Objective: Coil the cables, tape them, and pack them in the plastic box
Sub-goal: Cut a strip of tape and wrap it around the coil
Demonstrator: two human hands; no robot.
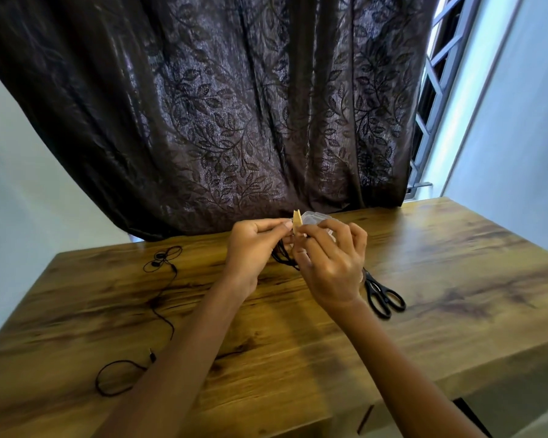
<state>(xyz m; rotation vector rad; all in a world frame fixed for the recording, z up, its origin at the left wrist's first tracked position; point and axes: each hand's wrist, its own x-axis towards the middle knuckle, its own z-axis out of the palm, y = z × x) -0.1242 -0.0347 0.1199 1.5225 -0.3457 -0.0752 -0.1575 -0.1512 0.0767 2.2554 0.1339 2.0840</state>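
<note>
A wooden table (456,279) with dark grain fills the lower frame. A loose black cable (163,298) trails down its left side. Black-handled scissors (382,295) lie right of centre. A clear plastic box (314,216) sits at the far edge, mostly hidden.

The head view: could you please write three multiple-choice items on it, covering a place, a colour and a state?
1. The scissors lie: A. on the table, beside the right hand; B. on the floor; C. on the windowsill.
2. The tape strip that the left hand and right hand pinch is: A. blue; B. tan; C. red.
3. The cable at the table's left is: A. loose, uncoiled; B. coiled and taped; C. cut in two.
1A, they rest by the right wrist; 2B, pale tan at the fingertips; 3A, it trails untaped.
</note>
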